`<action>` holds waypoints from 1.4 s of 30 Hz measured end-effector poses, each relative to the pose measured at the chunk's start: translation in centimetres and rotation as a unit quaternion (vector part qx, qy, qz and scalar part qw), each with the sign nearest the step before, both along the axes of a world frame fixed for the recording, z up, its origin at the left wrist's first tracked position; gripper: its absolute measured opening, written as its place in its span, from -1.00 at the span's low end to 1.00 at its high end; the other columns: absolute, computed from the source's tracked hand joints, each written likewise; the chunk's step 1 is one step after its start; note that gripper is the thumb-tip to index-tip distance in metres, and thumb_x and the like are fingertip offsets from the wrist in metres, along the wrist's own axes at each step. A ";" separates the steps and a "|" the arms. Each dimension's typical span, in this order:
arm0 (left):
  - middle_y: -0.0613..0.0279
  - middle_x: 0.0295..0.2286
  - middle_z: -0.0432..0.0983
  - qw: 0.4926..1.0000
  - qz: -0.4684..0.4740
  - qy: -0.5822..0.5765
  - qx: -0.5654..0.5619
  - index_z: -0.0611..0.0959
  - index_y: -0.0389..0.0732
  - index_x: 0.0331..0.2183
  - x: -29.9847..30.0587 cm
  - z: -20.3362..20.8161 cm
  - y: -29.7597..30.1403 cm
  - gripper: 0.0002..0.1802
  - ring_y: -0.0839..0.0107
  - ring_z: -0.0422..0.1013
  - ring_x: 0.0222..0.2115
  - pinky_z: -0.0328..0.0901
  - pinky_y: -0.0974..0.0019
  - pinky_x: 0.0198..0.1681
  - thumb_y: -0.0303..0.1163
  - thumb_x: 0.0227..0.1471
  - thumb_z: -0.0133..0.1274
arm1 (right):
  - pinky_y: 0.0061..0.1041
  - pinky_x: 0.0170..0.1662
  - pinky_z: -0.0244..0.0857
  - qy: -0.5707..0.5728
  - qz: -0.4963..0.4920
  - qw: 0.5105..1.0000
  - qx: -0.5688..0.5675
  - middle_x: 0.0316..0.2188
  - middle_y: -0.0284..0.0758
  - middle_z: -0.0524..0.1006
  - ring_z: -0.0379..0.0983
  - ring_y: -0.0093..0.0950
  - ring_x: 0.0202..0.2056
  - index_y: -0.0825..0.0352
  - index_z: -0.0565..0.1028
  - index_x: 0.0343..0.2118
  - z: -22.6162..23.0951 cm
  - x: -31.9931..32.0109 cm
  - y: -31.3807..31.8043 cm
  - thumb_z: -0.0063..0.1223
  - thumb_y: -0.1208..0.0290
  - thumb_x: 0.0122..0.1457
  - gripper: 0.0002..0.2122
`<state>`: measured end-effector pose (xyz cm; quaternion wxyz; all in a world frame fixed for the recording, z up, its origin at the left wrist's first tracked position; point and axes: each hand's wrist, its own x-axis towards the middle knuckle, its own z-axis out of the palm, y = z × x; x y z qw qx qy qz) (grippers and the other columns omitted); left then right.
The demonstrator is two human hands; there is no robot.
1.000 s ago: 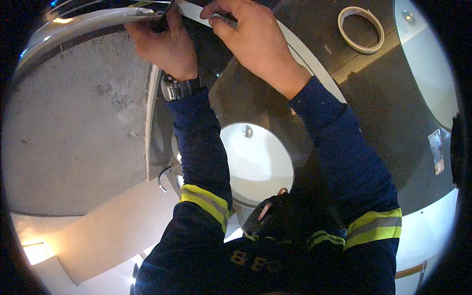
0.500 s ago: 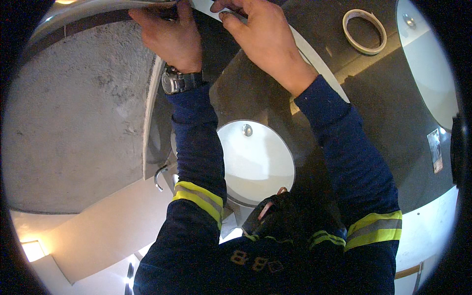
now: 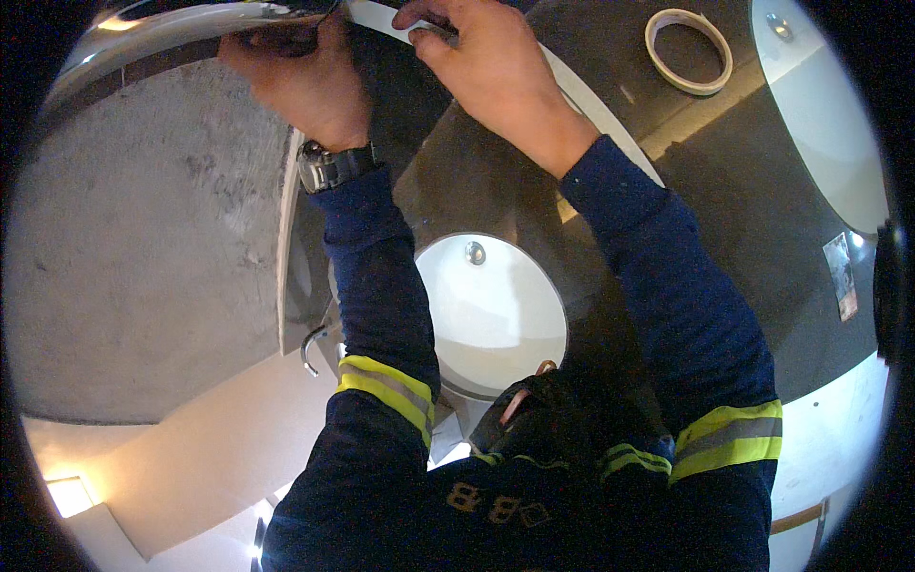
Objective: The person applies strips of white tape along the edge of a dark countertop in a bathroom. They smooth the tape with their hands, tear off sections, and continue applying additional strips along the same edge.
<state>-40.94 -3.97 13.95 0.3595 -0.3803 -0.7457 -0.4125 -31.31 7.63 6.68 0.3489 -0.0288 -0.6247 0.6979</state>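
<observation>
Both my arms, in dark blue sleeves with yellow-and-grey bands, reach to the top of the view. My left hand (image 3: 310, 86), with a watch (image 3: 334, 166) on its wrist, is curled below a shiny curved edge (image 3: 205, 21). Its fingertips are in shadow, so what they grip is hidden. To its right, my right hand (image 3: 496, 71) has thumb and forefinger bent together at a pale curved strip (image 3: 605, 114). The strip passes behind this hand and runs down to the right sleeve. It lies along a dark brown surface (image 3: 457, 181).
A roll of tape (image 3: 721, 78) lies on the dark surface at upper right. White oval basins with drains stand in the middle (image 3: 496, 315) and at the right edge (image 3: 820, 114). A rough grey panel (image 3: 143, 257) fills the left, near a chrome spout (image 3: 310, 351). A small picture card (image 3: 841, 276) is at right.
Both hands have shifted slightly left in the view, the left one a little more, and the tape roll has shifted the same way. The shiny curved edge shows more at the top.
</observation>
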 end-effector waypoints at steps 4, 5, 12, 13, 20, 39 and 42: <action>-0.05 -0.13 0.60 0.998 0.055 0.013 -0.016 0.54 -0.37 -0.04 1.9 0.3 -1.0 -0.57 0.21 0.52 -0.14 0.40 0.17 -0.03 -0.47 0.06 0.27 | -0.17 -0.01 0.39 -0.016 0.004 1.000 0.001 -0.22 -0.05 0.59 0.52 -0.01 -0.09 0.39 0.59 -0.18 0.0 0.0 0.0 0.10 0.57 0.15 -0.82; -0.03 -0.12 0.59 0.990 0.089 0.058 -0.093 0.56 -0.34 -0.06 2.6 0.5 -1.5 -0.62 0.18 0.50 -0.13 0.37 0.13 -0.02 -0.45 0.09 0.23 | -0.16 -0.02 0.39 -0.018 0.001 1.000 -0.001 -0.22 -0.05 0.59 0.52 -0.01 -0.09 0.38 0.59 -0.18 0.0 0.0 -0.1 0.10 0.57 0.15 -0.82; 0.05 -0.06 0.58 0.936 0.091 0.127 -0.315 0.63 -0.20 0.00 3.0 -0.2 -2.5 -0.66 0.01 0.40 -0.06 0.24 0.00 0.06 -0.37 0.20 0.09 | -0.14 -0.07 0.40 0.019 -0.036 0.999 0.003 -0.29 -0.05 0.58 0.53 0.00 -0.15 0.36 0.57 -0.22 -0.5 -0.3 -0.4 0.08 0.58 0.12 -0.84; 0.04 -0.06 0.57 0.937 0.082 0.120 -0.317 0.62 -0.21 0.02 2.8 -0.3 -2.4 -0.64 -0.01 0.40 -0.05 0.24 0.01 0.07 -0.37 0.19 0.09 | -0.14 -0.07 0.40 0.019 -0.033 0.999 -0.001 -0.29 -0.05 0.58 0.53 0.00 -0.15 0.36 0.57 -0.22 -0.6 -0.3 -0.4 0.08 0.58 0.12 -0.84; -0.08 0.06 0.55 0.946 0.024 0.082 -0.312 0.64 -0.26 0.04 2.6 0.2 -2.0 -0.62 -0.04 0.42 0.08 0.22 0.06 0.19 -0.29 0.26 0.04 | -0.14 -0.06 0.40 0.012 -0.016 1.000 -0.007 -0.25 -0.04 0.59 0.53 0.00 -0.13 0.37 0.56 -0.21 -0.7 -0.1 -0.1 0.07 0.57 0.13 -0.84; 0.14 -0.12 0.60 0.947 0.148 0.068 -0.276 0.69 -0.22 -0.07 8.0 -1.9 -3.1 -0.69 0.15 0.45 -0.04 0.26 0.08 0.12 -0.31 0.16 0.20 | -0.06 -0.16 0.43 -0.101 0.003 0.993 0.059 -0.39 -0.06 0.63 0.59 0.00 -0.26 0.17 0.53 -0.19 -5.8 1.0 0.0 0.15 0.36 0.18 -0.84; 0.15 -0.09 0.57 0.933 0.145 0.160 -0.288 0.69 -0.18 -0.10 4.7 -0.3 -2.7 -0.63 0.09 0.39 -0.02 0.23 0.01 0.11 -0.24 0.06 0.31 | -0.12 -0.15 0.43 -0.090 0.004 0.992 0.085 -0.37 -0.09 0.62 0.59 -0.05 -0.26 0.19 0.55 -0.18 -6.4 -0.2 0.0 0.14 0.37 0.19 -0.85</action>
